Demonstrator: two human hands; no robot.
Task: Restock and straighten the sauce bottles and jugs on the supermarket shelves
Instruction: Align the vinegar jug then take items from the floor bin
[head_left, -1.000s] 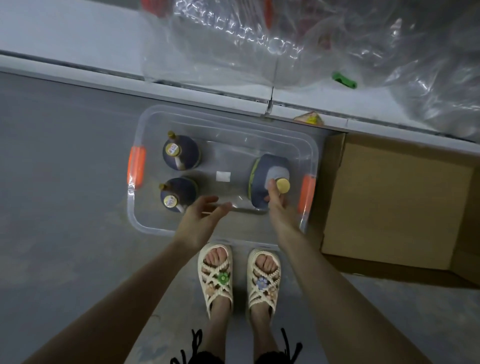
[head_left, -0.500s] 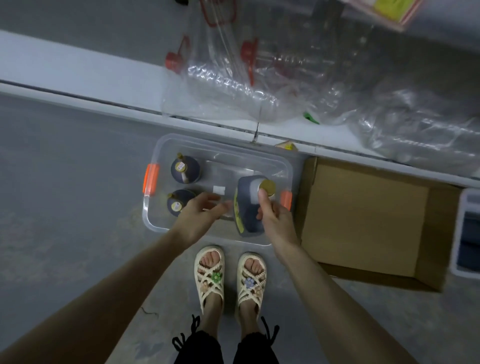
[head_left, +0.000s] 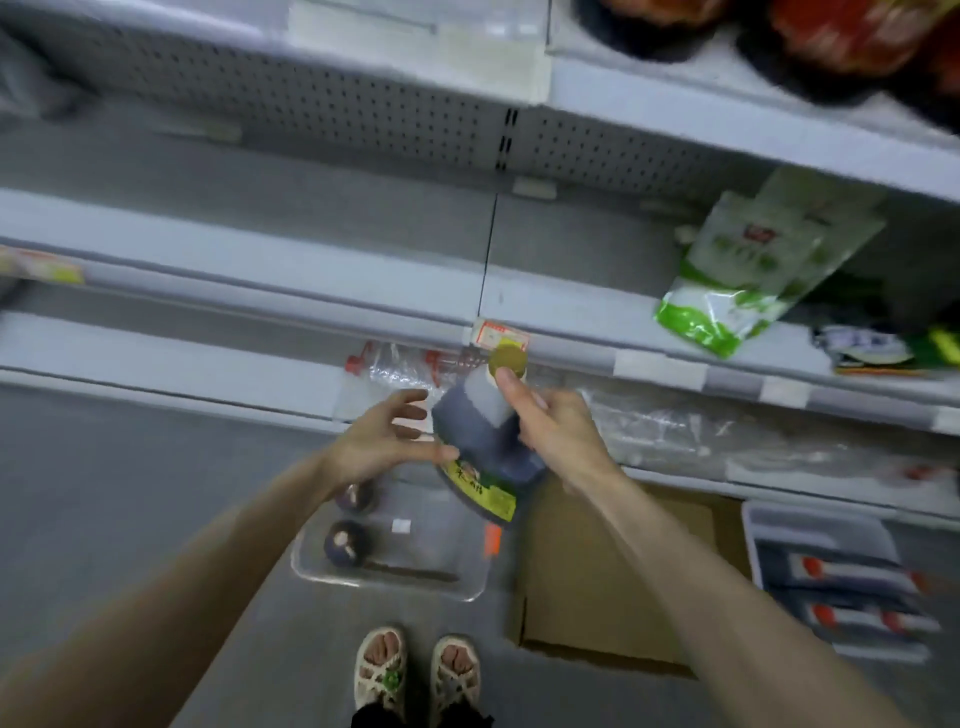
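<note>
A dark sauce jug (head_left: 483, 441) with a gold cap and a yellow-green label hangs in the air in front of the shelves. My right hand (head_left: 556, 431) grips its white handle, thumb against the cap. My left hand (head_left: 384, 441) is beside the jug with fingers spread, its thumb touching the jug's lower side. Below, two more dark jugs (head_left: 347, 543) stand in a clear plastic bin (head_left: 415, 582) with orange handles on the floor. The middle shelf (head_left: 260, 260) in front of me is bare.
An open cardboard box (head_left: 613, 571) lies on the floor right of the bin, and a white crate (head_left: 831, 582) of bottles further right. Green-and-white pouches (head_left: 743, 275) lean on the right shelf. Clear plastic wrap with empty red-capped bottles (head_left: 395, 374) fills the bottom shelf. My sandalled feet (head_left: 415, 670) stand below.
My right hand has lifted the jug out of the bin up to shelf height. My left hand rose with it to the jug's side. The view tilted up to the shelves.
</note>
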